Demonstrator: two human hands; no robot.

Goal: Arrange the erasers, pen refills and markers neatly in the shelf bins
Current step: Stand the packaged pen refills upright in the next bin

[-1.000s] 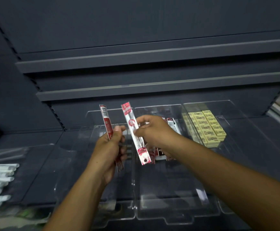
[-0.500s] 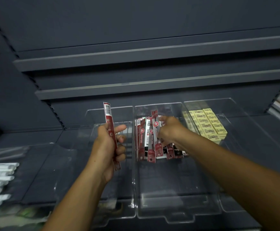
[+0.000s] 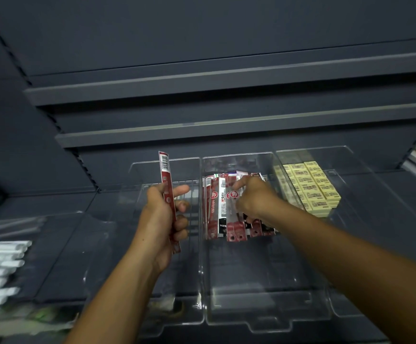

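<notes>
The refill pack (image 3: 232, 216) my right hand (image 3: 254, 201) carried a second ago now stands among the pen refills (image 3: 214, 209) at the back of the middle bin (image 3: 264, 326), fingers still pinching it, so the spare pack (image 3: 167, 192) gripped in my left hand (image 3: 163, 219), just left of that bin, should go next.

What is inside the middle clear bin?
Red and white pen refill packs lie side by side at the back of the middle bin; its front half is bare. The right hand grips some, hiding those beneath. The left hand holds another pack outside.
</notes>
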